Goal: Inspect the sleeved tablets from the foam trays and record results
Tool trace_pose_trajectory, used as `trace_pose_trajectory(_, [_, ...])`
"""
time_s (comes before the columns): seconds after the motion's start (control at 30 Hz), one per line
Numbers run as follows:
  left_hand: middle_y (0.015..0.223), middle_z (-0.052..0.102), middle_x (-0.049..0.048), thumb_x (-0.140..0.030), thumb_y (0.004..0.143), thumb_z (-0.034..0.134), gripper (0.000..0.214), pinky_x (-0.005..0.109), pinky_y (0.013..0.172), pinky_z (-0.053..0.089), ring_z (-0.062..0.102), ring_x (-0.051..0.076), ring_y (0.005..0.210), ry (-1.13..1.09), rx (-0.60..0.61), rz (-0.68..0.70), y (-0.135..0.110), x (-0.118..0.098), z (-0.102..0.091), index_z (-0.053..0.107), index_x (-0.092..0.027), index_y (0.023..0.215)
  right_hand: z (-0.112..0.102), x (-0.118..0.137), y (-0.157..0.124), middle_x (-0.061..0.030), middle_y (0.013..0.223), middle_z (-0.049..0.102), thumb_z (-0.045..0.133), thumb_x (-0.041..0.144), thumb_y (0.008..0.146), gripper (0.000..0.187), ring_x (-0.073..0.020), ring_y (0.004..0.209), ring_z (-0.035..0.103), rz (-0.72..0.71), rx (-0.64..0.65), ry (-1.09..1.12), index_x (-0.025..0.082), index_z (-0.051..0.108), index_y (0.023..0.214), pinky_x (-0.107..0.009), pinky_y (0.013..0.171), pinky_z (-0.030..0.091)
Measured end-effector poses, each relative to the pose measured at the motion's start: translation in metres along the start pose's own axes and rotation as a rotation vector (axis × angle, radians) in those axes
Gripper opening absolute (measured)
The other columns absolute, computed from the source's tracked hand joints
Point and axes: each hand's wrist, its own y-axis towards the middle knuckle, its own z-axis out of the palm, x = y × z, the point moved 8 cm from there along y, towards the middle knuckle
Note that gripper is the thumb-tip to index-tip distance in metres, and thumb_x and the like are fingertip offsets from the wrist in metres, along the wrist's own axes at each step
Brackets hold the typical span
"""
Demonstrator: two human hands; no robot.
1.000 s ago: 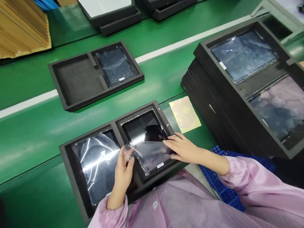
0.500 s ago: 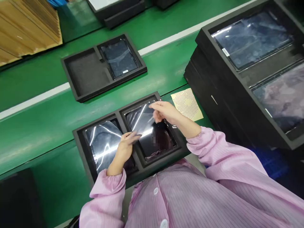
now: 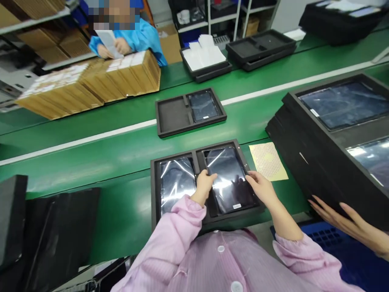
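A black foam tray (image 3: 154, 182) with two compartments lies in front of me, a film-covered tablet (image 3: 178, 182) in its left one. In the right compartment is another glossy tablet (image 3: 229, 178) with a small white label near its lower edge. My left hand (image 3: 204, 187) grips that tablet's left edge, thumb over the screen and the other fingers curled out of sight. At its right edge, my right hand (image 3: 260, 187) pinches the side with bent fingers. Whether the tablet is lifted off the tray floor, I cannot tell.
A yellow dotted sticker sheet (image 3: 269, 161) lies beside a tall stack of foam trays (image 3: 304, 158), which another person's hand (image 3: 349, 223) touches. Beyond, a half-filled tray (image 3: 173, 115) sits on the green belt. A co-worker in blue (image 3: 146, 38) handles paper behind cardboard boxes (image 3: 121, 81).
My view has tilted up, bringing the co-worker into sight. My hands went from blurred motion above the right tablet to its two side edges. Another person's hand has appeared at right.
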Motion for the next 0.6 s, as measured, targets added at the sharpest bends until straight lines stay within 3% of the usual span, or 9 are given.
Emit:
trace_pose_trajectory(0.1, [0.055,0.046,-0.0072,-0.019,0.063,0.071,0.024,0.022,0.058,0.037,0.046,0.01,0.056,-0.114,-0.007,0.068,-0.021,-0.003,0.0,0.048,-0.019,0.058,-0.003,0.009,-0.005,-0.0188,0.113,0.061,0.054,0.044,0.074,0.05,-0.0336,0.11,0.054,-0.103,-0.156,-0.149,0.012,0.058,0.113,-0.05,0.098,0.038])
trace_pose_trajectory(0.17, [0.057,0.049,-0.0062,-0.023,0.064,0.071,0.021,0.023,0.059,0.039,0.048,0.01,0.056,-0.171,-0.015,0.086,-0.033,0.001,-0.017,0.051,-0.018,0.061,0.012,0.016,-0.009,-0.0172,0.113,0.063,0.052,0.045,0.078,0.054,-0.0317,0.104,0.058,-0.105,-0.109,-0.226,0.013,0.053,0.121,-0.047,0.092,0.043])
trace_pose_trajectory(0.23, [0.062,0.056,-0.0034,-0.028,0.064,0.07,0.017,0.025,0.064,0.043,0.053,0.012,0.062,-0.207,-0.044,0.089,-0.039,0.008,-0.053,0.058,-0.017,0.068,0.045,0.026,-0.015,-0.0119,0.101,0.068,0.049,0.044,0.083,0.045,-0.0269,0.091,0.063,-0.078,0.071,-0.256,0.016,0.055,0.118,-0.04,0.08,0.049])
trace_pose_trajectory(0.3, [0.072,0.063,0.0008,-0.031,0.065,0.069,0.023,0.028,0.072,0.046,0.059,0.015,0.072,-0.218,-0.094,0.08,-0.037,0.016,-0.1,0.063,-0.016,0.08,0.087,0.044,-0.026,-0.0066,0.086,0.069,0.049,0.041,0.085,0.03,-0.0226,0.08,0.065,-0.084,0.239,-0.276,0.018,0.062,0.101,-0.031,0.07,0.049])
trace_pose_trajectory(0.43, [0.087,0.07,0.0102,-0.029,0.065,0.066,0.027,0.038,0.084,0.047,0.065,0.025,0.091,-0.159,-0.185,0.035,-0.015,0.029,-0.18,0.066,-0.013,0.087,0.161,0.08,-0.036,-0.004,0.076,0.068,0.059,0.039,0.081,0.021,-0.0223,0.079,0.066,-0.099,0.343,-0.364,0.02,0.06,0.072,-0.029,0.068,0.047])
trace_pose_trajectory(0.5, [0.1,0.07,0.0141,-0.024,0.066,0.064,0.027,0.04,0.094,0.044,0.061,0.03,0.107,-0.105,-0.243,0.028,-0.004,0.032,-0.2,0.066,-0.013,0.09,0.186,0.089,-0.034,-0.0077,0.08,0.068,0.062,0.04,0.08,0.025,-0.0272,0.088,0.065,-0.081,0.337,-0.428,0.019,0.058,0.066,-0.033,0.074,0.046])
trace_pose_trajectory(0.6, [0.117,0.065,0.0175,-0.016,0.065,0.064,0.035,0.041,0.105,0.034,0.051,0.032,0.124,-0.027,-0.305,0.03,0.005,0.035,-0.205,0.065,-0.013,0.1,0.201,0.095,-0.028,-0.0135,0.098,0.067,0.064,0.037,0.079,0.02,-0.0314,0.102,0.061,-0.057,0.292,-0.479,0.018,0.061,0.077,-0.038,0.083,0.044])
